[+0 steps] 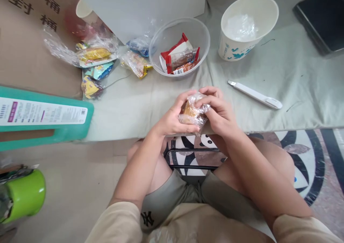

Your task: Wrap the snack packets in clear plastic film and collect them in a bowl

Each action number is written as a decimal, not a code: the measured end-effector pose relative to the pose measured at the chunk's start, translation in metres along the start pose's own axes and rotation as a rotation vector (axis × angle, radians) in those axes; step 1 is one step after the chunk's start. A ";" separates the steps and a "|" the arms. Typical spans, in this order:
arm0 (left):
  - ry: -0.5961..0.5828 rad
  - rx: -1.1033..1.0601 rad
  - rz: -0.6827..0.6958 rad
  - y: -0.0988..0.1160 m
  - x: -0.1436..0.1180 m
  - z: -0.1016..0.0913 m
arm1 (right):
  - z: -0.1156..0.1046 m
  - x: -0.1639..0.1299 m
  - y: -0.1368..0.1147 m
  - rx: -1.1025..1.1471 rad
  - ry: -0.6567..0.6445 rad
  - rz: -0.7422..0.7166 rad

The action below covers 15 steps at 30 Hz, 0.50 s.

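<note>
Both my hands hold one small snack in a clear crinkled wrapper (194, 111), a brown-orange piece showing inside. My left hand (172, 119) cups it from the left and below. My right hand (219, 110) pinches the wrapper's top and right side. The hands hover over the front edge of a pale green cloth-covered surface (268, 74), above my knees.
A clear plastic bowl (179, 48) with red snack packets stands behind my hands. A white paper bucket (247, 24) holds clear wrappers at back right. A white utility knife (255, 94) lies at right. Several wrapped snacks (99, 62) lie at back left. A teal stool (45, 116) is at left.
</note>
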<state>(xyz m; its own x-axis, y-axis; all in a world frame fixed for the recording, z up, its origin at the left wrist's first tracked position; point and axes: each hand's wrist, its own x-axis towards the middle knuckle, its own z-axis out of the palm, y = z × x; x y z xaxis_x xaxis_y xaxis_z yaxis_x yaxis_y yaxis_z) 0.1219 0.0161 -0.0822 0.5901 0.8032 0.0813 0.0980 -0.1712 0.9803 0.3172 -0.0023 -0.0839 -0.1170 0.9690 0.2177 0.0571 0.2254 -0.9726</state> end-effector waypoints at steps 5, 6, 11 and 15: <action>0.145 0.106 0.045 -0.004 -0.006 -0.012 | -0.008 0.000 -0.008 -0.296 0.072 -0.104; 0.234 0.168 0.056 -0.006 -0.007 -0.014 | -0.015 0.002 -0.008 -0.413 0.178 -0.100; 0.629 0.491 0.135 -0.020 -0.012 -0.016 | -0.061 0.013 0.006 -0.885 0.560 0.204; 0.686 0.510 0.197 -0.023 -0.010 -0.011 | -0.080 0.010 0.012 -0.888 0.573 0.344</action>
<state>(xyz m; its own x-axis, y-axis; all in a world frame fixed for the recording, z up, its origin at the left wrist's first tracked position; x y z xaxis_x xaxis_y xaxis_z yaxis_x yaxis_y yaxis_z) 0.1048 0.0178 -0.1035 0.0382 0.8702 0.4913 0.4881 -0.4453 0.7507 0.3960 0.0184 -0.0871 0.5040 0.8456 0.1760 0.7149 -0.2940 -0.6344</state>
